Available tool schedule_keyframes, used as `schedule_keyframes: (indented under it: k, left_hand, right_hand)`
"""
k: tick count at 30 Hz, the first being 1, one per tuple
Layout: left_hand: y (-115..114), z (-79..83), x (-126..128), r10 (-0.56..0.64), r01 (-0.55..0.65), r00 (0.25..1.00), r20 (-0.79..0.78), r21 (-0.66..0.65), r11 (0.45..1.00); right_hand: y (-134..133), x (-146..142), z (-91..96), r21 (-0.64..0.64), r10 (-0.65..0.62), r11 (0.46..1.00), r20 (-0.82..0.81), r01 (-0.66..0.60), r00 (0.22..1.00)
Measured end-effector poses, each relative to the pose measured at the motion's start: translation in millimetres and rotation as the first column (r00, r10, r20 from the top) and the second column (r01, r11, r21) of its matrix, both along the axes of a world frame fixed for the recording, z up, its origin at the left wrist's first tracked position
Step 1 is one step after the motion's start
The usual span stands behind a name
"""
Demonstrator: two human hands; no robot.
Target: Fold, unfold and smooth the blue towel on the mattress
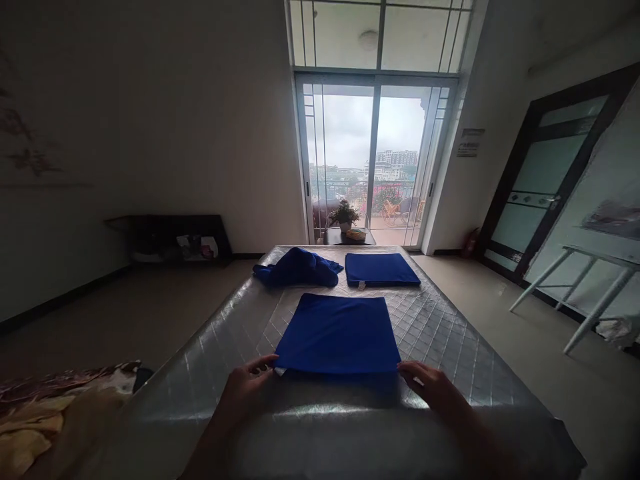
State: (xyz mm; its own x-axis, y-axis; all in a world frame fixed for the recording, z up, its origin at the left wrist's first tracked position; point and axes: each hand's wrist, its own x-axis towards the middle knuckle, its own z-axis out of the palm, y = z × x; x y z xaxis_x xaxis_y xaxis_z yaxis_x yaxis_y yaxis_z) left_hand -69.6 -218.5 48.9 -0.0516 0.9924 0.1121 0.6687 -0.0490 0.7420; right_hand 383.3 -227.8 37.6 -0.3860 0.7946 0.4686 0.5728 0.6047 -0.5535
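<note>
A blue cloth (339, 332) lies flat and squared on a plastic-wrapped quilted mattress (440, 320). My left hand (246, 385) pinches its near left corner, fingers closed on the fabric. My right hand (430, 385) rests at the near right corner, fingertips touching the edge, fingers curled. Farther back lie a folded blue cloth (381, 269) on the right and a crumpled blue cloth (298, 268) on the left.
A patterned blanket (55, 407) sits at the lower left. Sliding glass balcony doors (373, 160) stand beyond the mattress, with a potted plant on a small table (346, 223). A dark low shelf (170, 240) is on the left, and a white trestle (590, 287) and dark door (545, 180) on the right.
</note>
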Motion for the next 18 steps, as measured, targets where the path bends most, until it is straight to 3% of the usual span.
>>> schedule_keyframes:
  k: [4,10,14,18]
  left_hand:
    - [-5.2,29.9,3.3,0.054,-0.061,0.997,0.047,0.164,0.985]
    - [-24.2,92.1,6.1,0.063,-0.060,0.998,0.009,0.463,0.884]
    - [-31.2,138.5,1.2,0.104,-0.062,0.993,-0.053,0.517,0.854]
    - [-13.9,172.9,-3.7,0.099,-0.018,0.987,-0.125,0.527,0.850]
  right_hand:
    - [4.3,9.6,28.9,0.152,-0.016,0.988,-0.092,0.030,0.996]
    - [-2.5,22.6,104.8,0.400,-0.020,0.915,-0.083,0.051,0.996]
    - [-8.9,29.0,155.8,0.427,-0.068,0.899,-0.088,0.099,0.994]
    - [5.7,27.6,188.9,0.361,-0.093,0.925,-0.096,0.122,0.991]
